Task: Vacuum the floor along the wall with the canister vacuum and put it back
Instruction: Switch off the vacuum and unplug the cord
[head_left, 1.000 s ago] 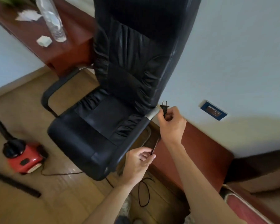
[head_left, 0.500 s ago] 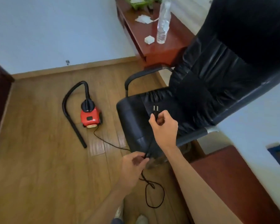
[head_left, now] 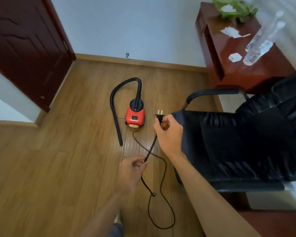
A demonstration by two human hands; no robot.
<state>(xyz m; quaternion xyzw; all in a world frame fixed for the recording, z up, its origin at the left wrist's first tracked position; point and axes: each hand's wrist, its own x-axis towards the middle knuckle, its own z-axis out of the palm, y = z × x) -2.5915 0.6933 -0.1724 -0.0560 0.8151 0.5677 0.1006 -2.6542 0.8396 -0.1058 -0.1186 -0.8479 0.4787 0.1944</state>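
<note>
Vacuum [head_left: 135,116] sits beyond hands [head_left: 132,173] [head_left: 169,132] gripping its cord [head_left: 151,147].

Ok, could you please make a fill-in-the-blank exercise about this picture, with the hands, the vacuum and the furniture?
1. The right hand holds up the two-pronged ____.
2. The left hand pinches the thin black ____ lower down.
3. The body of the canister vacuum on the floor is ____ in colour.
4. To the right of both hands stands a black leather ____.

Missing words: plug; cord; red; chair.
</note>
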